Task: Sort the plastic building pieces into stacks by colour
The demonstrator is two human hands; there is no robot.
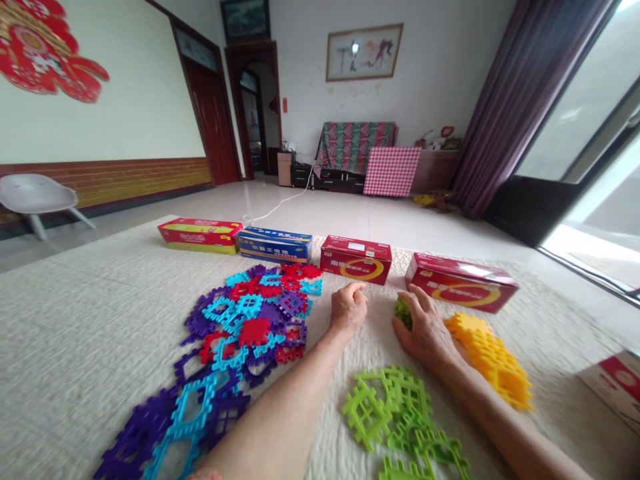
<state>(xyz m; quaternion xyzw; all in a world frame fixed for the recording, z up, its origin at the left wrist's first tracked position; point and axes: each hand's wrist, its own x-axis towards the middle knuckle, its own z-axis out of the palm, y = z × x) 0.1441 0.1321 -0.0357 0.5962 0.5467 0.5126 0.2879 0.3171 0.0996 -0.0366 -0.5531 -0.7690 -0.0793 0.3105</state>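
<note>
My left hand [349,309] is closed, its fingers curled in front of a red box [356,260]; anything inside it is hidden. My right hand [426,330] is wrapped round a small stack of green interlocking plastic pieces [403,313], partly covered by the fingers. More loose green pieces [370,412] lie nearer to me, between my forearms. To the right of my right hand runs a row of yellow interlocking pieces [487,353]. Left of my left arm spreads a heap of purple, light blue and red pieces [255,330].
Along the far side of the pale textured cover [90,320] stand a pink-and-yellow box [201,237], a blue box [275,245] and another red box [460,281]. A white-and-red carton [617,390] sits at the right edge. A white chair [37,195] stands far left.
</note>
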